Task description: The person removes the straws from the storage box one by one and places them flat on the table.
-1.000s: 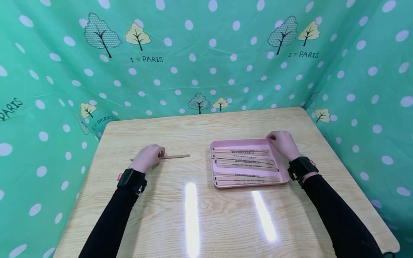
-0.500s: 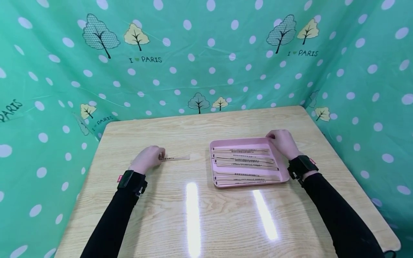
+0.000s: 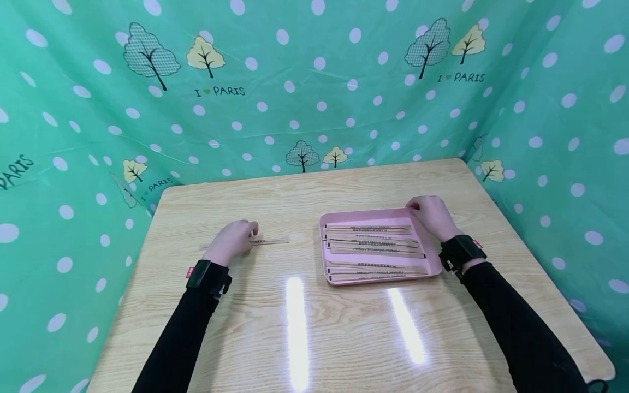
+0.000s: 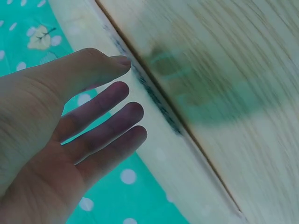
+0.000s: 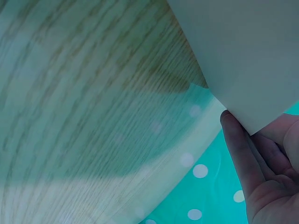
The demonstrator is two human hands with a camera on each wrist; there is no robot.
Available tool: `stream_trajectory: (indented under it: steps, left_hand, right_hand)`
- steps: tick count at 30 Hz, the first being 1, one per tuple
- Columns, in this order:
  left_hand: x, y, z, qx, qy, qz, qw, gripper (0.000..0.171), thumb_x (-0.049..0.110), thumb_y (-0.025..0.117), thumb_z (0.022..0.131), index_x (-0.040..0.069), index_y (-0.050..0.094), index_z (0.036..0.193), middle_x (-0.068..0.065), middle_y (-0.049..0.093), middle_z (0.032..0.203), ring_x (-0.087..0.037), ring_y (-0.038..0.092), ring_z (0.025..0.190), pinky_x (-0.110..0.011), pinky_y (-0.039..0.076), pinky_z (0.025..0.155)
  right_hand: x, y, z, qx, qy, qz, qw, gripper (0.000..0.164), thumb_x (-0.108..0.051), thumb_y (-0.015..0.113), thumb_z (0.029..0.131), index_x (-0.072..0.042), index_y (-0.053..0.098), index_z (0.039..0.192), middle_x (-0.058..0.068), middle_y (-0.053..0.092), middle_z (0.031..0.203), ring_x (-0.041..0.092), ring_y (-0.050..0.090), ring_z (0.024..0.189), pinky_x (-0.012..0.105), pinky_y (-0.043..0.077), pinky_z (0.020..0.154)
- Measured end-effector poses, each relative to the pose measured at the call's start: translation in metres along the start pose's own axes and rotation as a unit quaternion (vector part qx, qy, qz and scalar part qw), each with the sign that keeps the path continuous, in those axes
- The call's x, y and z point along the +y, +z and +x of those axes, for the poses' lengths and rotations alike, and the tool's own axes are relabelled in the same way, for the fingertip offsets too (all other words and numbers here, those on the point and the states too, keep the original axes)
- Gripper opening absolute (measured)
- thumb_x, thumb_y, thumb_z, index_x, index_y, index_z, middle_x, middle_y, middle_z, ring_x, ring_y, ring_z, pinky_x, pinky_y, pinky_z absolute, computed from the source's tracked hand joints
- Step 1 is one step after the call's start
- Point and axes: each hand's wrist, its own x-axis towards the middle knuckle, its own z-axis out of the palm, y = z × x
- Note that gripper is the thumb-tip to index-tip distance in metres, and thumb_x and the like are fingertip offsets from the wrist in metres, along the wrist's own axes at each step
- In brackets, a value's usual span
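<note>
A long thin paper-wrapped stick (image 3: 272, 240) with black print lies on the table to the left of the tray. My left hand (image 3: 231, 240) is over it; in the left wrist view that hand (image 4: 70, 126) has its fingers loosely extended, thumb tip beside the printed wrapper (image 4: 159, 105), holding nothing. To the right sits a shallow pink tray (image 3: 368, 218) with several similar wrapped sticks (image 3: 375, 245) in stacked rows. My right hand (image 3: 433, 217) pinches the tray's far right corner. From the right wrist view, its fingers (image 5: 243, 154) show at the edge of the tray wall (image 5: 247, 56).
Both stand on a light wooden table (image 3: 245, 327) with bright light reflections in front of the tray. A green dotted curtain (image 3: 275, 60) hangs behind and along both sides, close to the table's edges.
My left hand has let go of the wrapped stick, which has turned print side up and lies flat. The hand has shifted slightly right. My right hand stays on the tray corner.
</note>
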Motion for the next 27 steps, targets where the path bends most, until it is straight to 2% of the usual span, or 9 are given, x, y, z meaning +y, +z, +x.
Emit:
stream_trajectory:
  steps: [4,8,13,21,27]
  left_hand:
    - [0.019,-0.006,0.005,0.017,0.006,0.007,0.9998,0.024,0.002,0.077,0.085,0.001,0.067,0.107,-0.015,0.071,0.096,-0.026,0.066,0.083,-0.04,0.055,0.074]
    - [0.043,-0.015,0.017,0.037,0.013,0.02,0.999,0.024,0.001,0.076,0.086,0.001,0.067,0.108,-0.015,0.071,0.096,-0.025,0.065,0.08,-0.04,0.056,0.072]
    - [0.076,-0.021,0.033,0.039,0.03,0.018,0.9986,0.022,0.002,0.073,0.089,0.002,0.067,0.11,-0.015,0.072,0.101,-0.027,0.069,0.087,-0.039,0.058,0.076]
    - [0.126,-0.013,0.052,0.037,0.091,0.004,0.9951,0.019,0.003,0.072,0.091,0.003,0.068,0.11,-0.014,0.072,0.104,-0.029,0.07,0.095,-0.038,0.059,0.082]
    - [0.166,-0.006,0.066,0.035,0.112,-0.005,0.993,0.014,0.002,0.067,0.093,0.004,0.069,0.107,-0.011,0.071,0.099,-0.025,0.069,0.09,-0.036,0.057,0.079]
  right_hand:
    - [0.0,0.0,0.0,0.003,-0.004,-0.001,1.0,0.017,0.002,0.06,0.098,0.005,0.075,0.107,0.025,0.074,0.105,0.042,0.069,0.101,0.053,0.055,0.089]
    - [0.0,-0.001,-0.001,0.005,-0.004,-0.001,1.0,0.017,0.002,0.06,0.098,0.005,0.075,0.106,0.025,0.074,0.105,0.042,0.069,0.101,0.053,0.055,0.089]
    - [0.0,-0.002,-0.001,0.003,-0.006,-0.004,1.0,0.018,0.002,0.059,0.098,0.006,0.074,0.107,0.026,0.074,0.106,0.042,0.069,0.102,0.053,0.055,0.09]
    - [-0.001,-0.003,-0.001,0.007,-0.002,0.002,1.0,0.018,0.002,0.059,0.098,0.006,0.074,0.107,0.026,0.074,0.105,0.041,0.069,0.1,0.052,0.055,0.088]
    - [-0.001,-0.004,-0.002,0.004,0.0,-0.002,1.0,0.018,0.002,0.058,0.098,0.005,0.074,0.107,0.026,0.073,0.105,0.041,0.069,0.1,0.052,0.055,0.088]
